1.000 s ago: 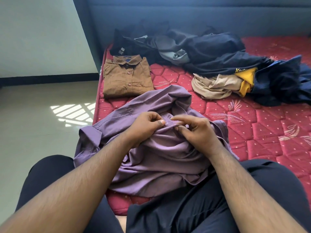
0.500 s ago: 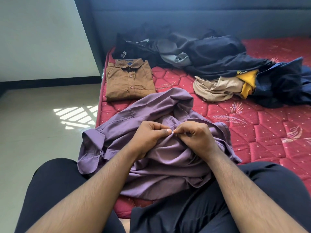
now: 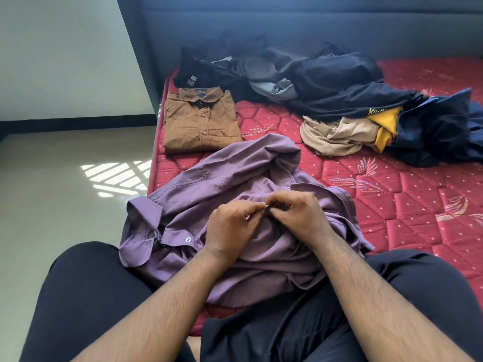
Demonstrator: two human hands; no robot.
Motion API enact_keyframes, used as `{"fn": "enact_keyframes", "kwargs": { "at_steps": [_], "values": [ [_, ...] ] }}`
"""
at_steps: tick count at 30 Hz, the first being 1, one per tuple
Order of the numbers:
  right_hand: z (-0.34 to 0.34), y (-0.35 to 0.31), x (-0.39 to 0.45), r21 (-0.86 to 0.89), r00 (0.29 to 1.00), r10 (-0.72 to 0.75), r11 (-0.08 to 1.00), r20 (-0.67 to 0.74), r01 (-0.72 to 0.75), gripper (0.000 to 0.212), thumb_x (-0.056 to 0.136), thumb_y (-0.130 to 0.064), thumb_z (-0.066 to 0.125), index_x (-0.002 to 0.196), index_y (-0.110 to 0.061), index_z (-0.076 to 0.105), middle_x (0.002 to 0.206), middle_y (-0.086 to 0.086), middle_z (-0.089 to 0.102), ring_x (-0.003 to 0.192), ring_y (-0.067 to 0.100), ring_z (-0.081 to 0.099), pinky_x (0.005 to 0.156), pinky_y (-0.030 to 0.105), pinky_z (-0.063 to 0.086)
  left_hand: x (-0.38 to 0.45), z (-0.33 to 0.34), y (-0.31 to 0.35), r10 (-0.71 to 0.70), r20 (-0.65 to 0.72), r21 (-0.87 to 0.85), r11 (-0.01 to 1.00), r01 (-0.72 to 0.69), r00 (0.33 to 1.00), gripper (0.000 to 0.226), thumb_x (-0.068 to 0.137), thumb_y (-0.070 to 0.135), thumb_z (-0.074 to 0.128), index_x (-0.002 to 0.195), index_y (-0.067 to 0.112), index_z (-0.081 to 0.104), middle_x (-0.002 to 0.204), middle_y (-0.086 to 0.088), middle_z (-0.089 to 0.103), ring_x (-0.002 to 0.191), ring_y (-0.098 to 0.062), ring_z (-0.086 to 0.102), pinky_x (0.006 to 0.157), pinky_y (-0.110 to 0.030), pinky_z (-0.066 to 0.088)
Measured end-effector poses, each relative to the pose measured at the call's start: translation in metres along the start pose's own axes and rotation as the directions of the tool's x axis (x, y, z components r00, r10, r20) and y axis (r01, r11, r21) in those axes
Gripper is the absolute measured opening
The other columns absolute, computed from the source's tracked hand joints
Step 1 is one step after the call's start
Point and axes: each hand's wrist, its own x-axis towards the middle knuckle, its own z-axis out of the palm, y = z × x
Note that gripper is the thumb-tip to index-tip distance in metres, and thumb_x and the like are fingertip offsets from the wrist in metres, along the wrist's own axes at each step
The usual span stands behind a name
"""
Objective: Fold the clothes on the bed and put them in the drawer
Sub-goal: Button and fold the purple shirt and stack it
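A purple shirt (image 3: 209,184) lies crumpled on the near corner of the red mattress (image 3: 407,205) and partly over my lap. My left hand (image 3: 232,226) and my right hand (image 3: 300,218) meet at the middle of its front, each pinching the fabric between thumb and fingers. A small white button shows on the shirt's cuff at the left. Behind it a brown shirt (image 3: 201,121) lies neatly folded near the mattress's left edge. No drawer is in view.
A heap of dark unfolded clothes (image 3: 326,74) runs along the back by the blue headboard. A beige garment (image 3: 337,137), a yellow piece (image 3: 384,126) and navy clothes (image 3: 439,131) lie at the right. Tiled floor (image 3: 65,205) lies left of the bed.
My hands have drawn closer together on the purple shirt's front, fingertips now meeting over the fabric. The shirt's cuff with its button has come into view at the left.
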Motion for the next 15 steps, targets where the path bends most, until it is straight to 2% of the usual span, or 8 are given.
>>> {"fn": "enact_keyframes", "kwargs": {
  "at_steps": [3,8,11,13,15],
  "values": [
    [0.002,0.001,0.0,-0.067,0.999,0.007,0.998,-0.048,-0.011,0.028,0.067,-0.041,0.051,0.079,-0.025,0.07,0.073,-0.007,0.071,0.071,0.019,0.068,0.063,0.04,0.055,-0.005,0.005,0.001,-0.022,-0.034,-0.037,0.999,0.021,0.999,0.021,0.084,0.026,0.062,0.089,0.015,0.08,0.084,0.005,0.077,0.077,-0.009,0.071,0.066,-0.031,0.055],
    [0.006,0.005,-0.002,-0.053,0.993,0.016,0.998,-0.118,-0.023,0.028,0.069,-0.045,0.054,0.073,-0.021,0.068,0.067,-0.005,0.069,0.066,0.021,0.067,0.059,0.039,0.053,-0.016,0.013,0.004,-0.092,-0.092,-0.12,0.99,0.081,0.992,0.012,0.082,0.017,0.07,0.089,0.013,0.08,0.089,0.007,0.076,0.085,-0.003,0.069,0.076,-0.024,0.055],
    [0.009,0.005,-0.002,-0.03,0.988,-0.01,1.0,-0.154,0.005,0.025,0.071,-0.042,0.055,0.069,-0.019,0.066,0.063,-0.005,0.066,0.062,0.021,0.064,0.055,0.039,0.052,-0.015,0.012,0.009,-0.251,-0.086,-0.226,0.947,0.226,0.964,0.006,0.079,0.013,0.079,0.084,0.017,0.077,0.083,0.015,0.073,0.072,0.005,0.064,0.069,-0.018,0.051],
    [0.009,0.003,-0.003,-0.05,0.981,-0.034,0.998,-0.193,0.025,0.025,0.071,-0.04,0.056,0.067,-0.017,0.064,0.061,-0.004,0.064,0.059,0.022,0.062,0.052,0.038,0.051,-0.012,0.013,0.01,-0.401,-0.031,-0.298,0.878,0.375,0.915,0.013,0.077,0.013,0.083,0.079,0.023,0.074,0.076,0.022,0.07,0.061,0.008,0.056,0.063,-0.014,0.044],
    [0.01,0.003,-0.004,-0.08,0.972,-0.048,0.996,-0.23,0.03,0.024,0.071,-0.039,0.057,0.066,-0.016,0.061,0.06,-0.002,0.063,0.058,0.026,0.061,0.051,0.037,0.05,-0.009,0.014,0.01,-0.483,0.028,-0.365,0.81,0.458,0.875,0.013,0.077,0.019,0.084,0.077,0.025,0.072,0.071,0.02,0.069,0.059,0.007,0.055,0.064,-0.02,0.047]
  ]
}}
